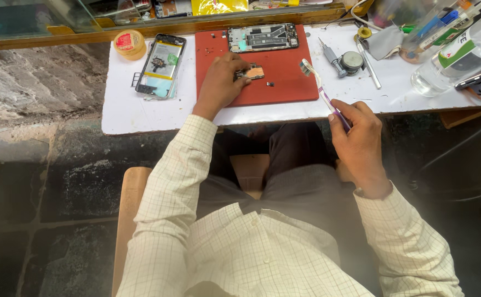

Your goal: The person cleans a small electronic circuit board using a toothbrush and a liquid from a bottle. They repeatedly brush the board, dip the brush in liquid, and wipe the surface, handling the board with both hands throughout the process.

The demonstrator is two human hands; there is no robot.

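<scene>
My left hand (pixel 222 81) rests on the red work mat (pixel 284 82) and pinches a small circuit board (pixel 253 72) with a copper-coloured shield. My right hand (pixel 356 135) is over the table's near edge and grips the purple handle of a toothbrush (pixel 316 82), whose bristled head points up toward the mat's right edge. An opened phone frame (pixel 262 37) lies at the top of the mat. A tiny dark part (pixel 271 84) lies on the mat just right of the board.
A phone back with a battery (pixel 161 65) lies left of the mat, beside a round tape roll (pixel 129 43). Right of the mat are a screwdriver (pixel 331 56), a round tin (pixel 352 61), a grey cloth (pixel 386 41), a clear bottle (pixel 460 52) and a wooden ledge (pixel 59 37).
</scene>
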